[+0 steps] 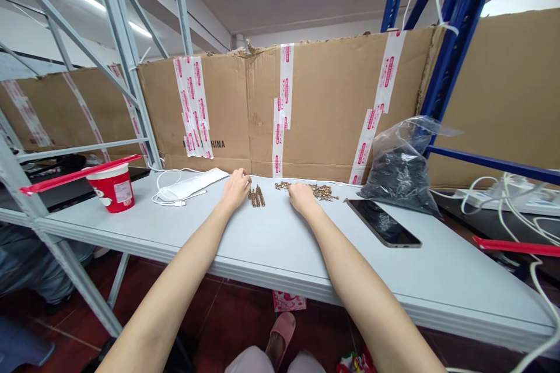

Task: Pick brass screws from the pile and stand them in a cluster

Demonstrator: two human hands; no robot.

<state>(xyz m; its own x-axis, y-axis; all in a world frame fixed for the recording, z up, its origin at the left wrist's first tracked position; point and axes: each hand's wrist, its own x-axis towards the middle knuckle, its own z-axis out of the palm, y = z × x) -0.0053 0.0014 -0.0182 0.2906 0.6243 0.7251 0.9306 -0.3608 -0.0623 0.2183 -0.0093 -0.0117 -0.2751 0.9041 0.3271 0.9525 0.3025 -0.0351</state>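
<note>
Small brass-coloured metal pieces (257, 197) stand in short, tidy columns on the grey table. They are too small for me to tell their kind. My left hand (237, 187) rests just left of these columns, its fingers curled together close to the leftmost one. To the right lies a loose pile of similar brass-coloured pieces (322, 192). My right hand (301, 197) is at the pile's left part, with its fingers bent and pressed together. What either hand's fingertips hold, if anything, is hidden.
A black phone (385, 224) lies right of the pile, before a clear bag of dark material (400, 178). To the left are a white cable (168, 197), a white flat packet (195, 185) and a red paper cup (114, 189). Cardboard (324, 111) walls the table's back (271, 239).
</note>
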